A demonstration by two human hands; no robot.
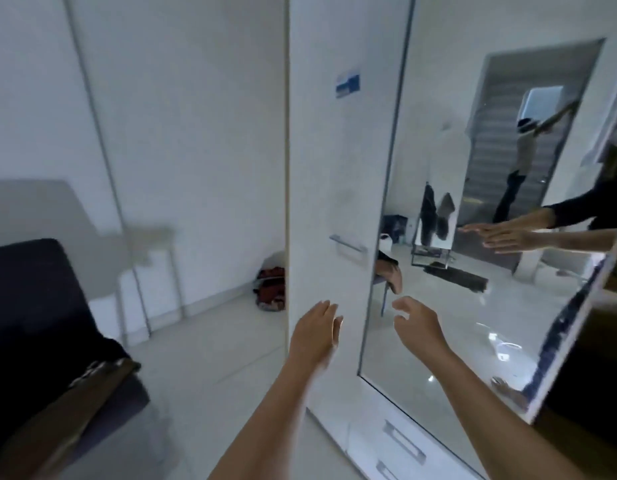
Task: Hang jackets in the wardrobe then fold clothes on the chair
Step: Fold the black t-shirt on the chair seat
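Wardrobe [335, 150]: 1 mirror door [473, 306], 1 door handle [348, 244]. L hand [315, 332], R hand [418, 329]: both empty, fingers loose. Chair [40, 306] cut off left, blurry.

No legible text. Only candidate: a blue-and-white sticker [347, 85] on the wardrobe door [321, 168], up above the handle [348, 244]. Its print is too blurred to read.
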